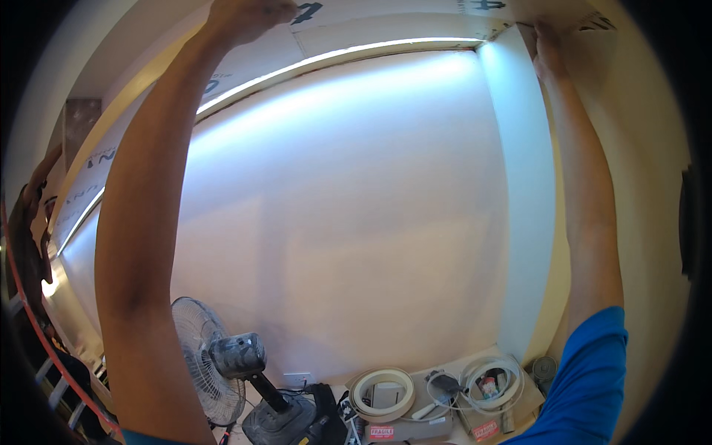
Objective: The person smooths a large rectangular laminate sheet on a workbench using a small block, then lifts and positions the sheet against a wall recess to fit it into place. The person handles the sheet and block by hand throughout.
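Note:
Both my arms are raised overhead to a long pale panel with dark printed marks on its face. My left hand is against the panel at the top edge of the view, its fingers bent together and partly cut off. Whatever it may hold is hidden. Up at the panel's right end, by the corner with the side wall, is my right hand. Its fingers point upward in shadow, and their closure is unclear. A bright light strip runs in a gap below the panel.
A dusty fan stands below my left arm. Boxes at the wall's foot carry a tape roll, a scraper-like tool and coiled cable. At far left, another person reaches up beside a ladder.

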`<state>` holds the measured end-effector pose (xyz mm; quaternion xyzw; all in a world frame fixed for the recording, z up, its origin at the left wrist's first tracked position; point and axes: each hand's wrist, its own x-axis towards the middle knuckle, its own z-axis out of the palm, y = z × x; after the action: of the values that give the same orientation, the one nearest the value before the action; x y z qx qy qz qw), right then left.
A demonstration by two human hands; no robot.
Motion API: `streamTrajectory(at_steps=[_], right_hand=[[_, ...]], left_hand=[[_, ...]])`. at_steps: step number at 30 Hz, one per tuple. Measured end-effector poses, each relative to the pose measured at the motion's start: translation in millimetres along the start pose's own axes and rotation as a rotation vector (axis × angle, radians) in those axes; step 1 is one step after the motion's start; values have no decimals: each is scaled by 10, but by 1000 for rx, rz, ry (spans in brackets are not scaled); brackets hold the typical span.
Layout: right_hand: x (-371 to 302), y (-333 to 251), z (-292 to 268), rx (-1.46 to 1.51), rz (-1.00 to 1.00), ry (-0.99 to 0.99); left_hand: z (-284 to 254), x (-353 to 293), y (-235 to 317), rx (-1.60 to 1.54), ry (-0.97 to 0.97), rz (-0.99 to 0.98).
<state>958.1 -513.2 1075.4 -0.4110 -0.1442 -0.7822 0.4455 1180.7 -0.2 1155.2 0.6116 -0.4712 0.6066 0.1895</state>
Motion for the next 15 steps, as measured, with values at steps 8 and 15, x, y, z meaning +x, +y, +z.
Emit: streamTrajectory(at_steps=[8,15], right_hand=[[-38,12,4,68,51,53],[190,-30,-311,119,130,10]], left_hand=[[-11,-131,76,0,74,95],[-60,29,-25,-34,-37,-31]])
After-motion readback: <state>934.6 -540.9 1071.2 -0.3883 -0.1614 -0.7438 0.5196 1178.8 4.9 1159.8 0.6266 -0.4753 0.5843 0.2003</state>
